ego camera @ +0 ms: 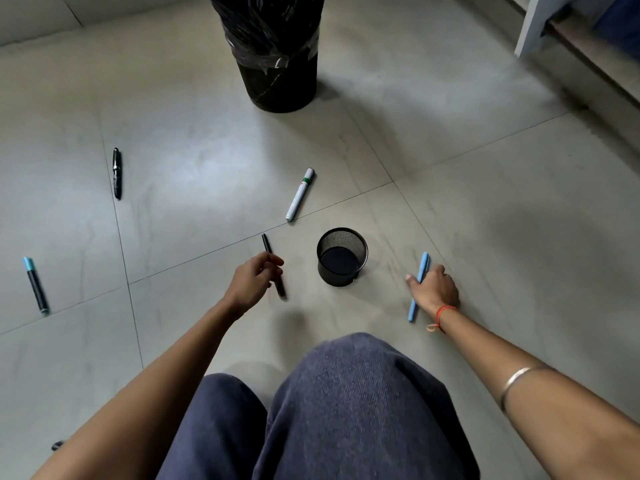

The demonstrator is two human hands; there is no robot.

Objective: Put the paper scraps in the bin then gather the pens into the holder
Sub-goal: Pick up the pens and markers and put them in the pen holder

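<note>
Around the upright, empty black mesh holder [341, 256]: a slim black pen [273, 265] left, light-blue pen [419, 285] right, white marker [300, 194] behind, lined black bin [277, 53] far behind.

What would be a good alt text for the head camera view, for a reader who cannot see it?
A seated person's left hand holds a black pen and the right hand closes on a light blue pen on the tiled floor, either side of an empty mesh pen holder. Three more pens lie farther off; a lined black bin stands behind.
</note>
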